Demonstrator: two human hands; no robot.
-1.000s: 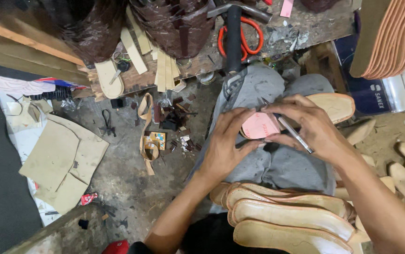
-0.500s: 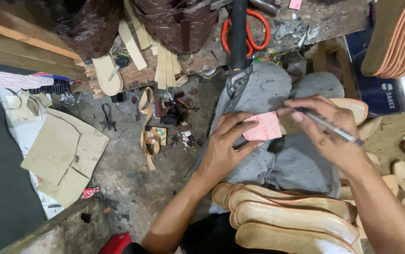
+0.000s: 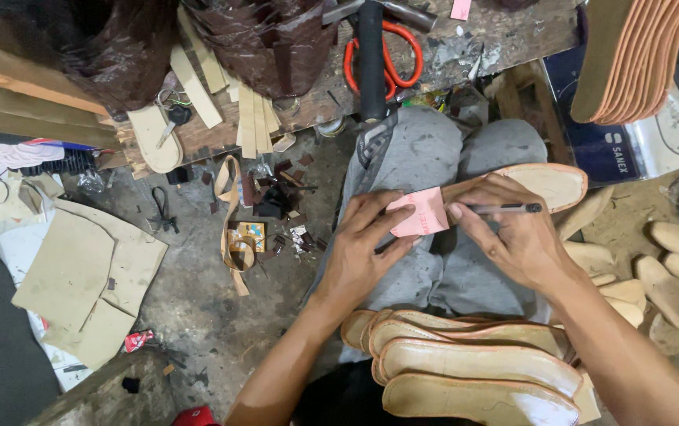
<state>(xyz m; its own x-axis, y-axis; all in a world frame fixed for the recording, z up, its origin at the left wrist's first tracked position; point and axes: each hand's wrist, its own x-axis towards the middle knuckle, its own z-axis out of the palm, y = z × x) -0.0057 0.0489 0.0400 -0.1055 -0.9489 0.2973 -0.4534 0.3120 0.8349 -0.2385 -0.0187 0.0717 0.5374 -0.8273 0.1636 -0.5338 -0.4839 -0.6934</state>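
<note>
Left hand [image 3: 363, 248] is pinching a pink template [image 3: 421, 211] against a tan insole [image 3: 540, 183]. Right hand [image 3: 513, 237], gripping a pen [image 3: 505, 209], is now lying flatter beside the template, its tip drawn off the pink.

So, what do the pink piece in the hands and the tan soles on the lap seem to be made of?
Pink piece: probably thin card or paper, matte, lying flat with a clean cut edge. Tan soles: seemingly leather or leatherboard, matte, with a darker raised rim; the look leaves it open.
</note>
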